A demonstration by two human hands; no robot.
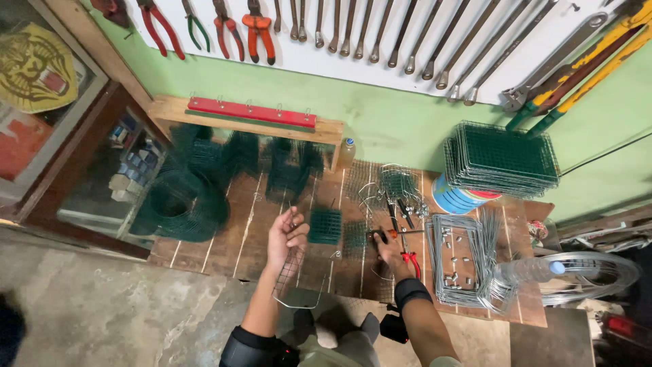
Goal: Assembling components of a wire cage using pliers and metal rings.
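Gripping wire frame [293,282], left hand [285,234].

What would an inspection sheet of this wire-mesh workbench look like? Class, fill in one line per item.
Surface: wooden bench top, worn planks, crowded.
Job's things: left hand holds a wire mesh panel over the bench edge; right hand rests among pliers on the bench.
Clutter: green mesh roll, small green mesh cube, bent wire frames, stacked green mesh panels, plastic bottle.
Grippers: left shut on panel; right unclear.
Cables: nothing seen.
Surroundings: green wall, wrenches hung on a white board.
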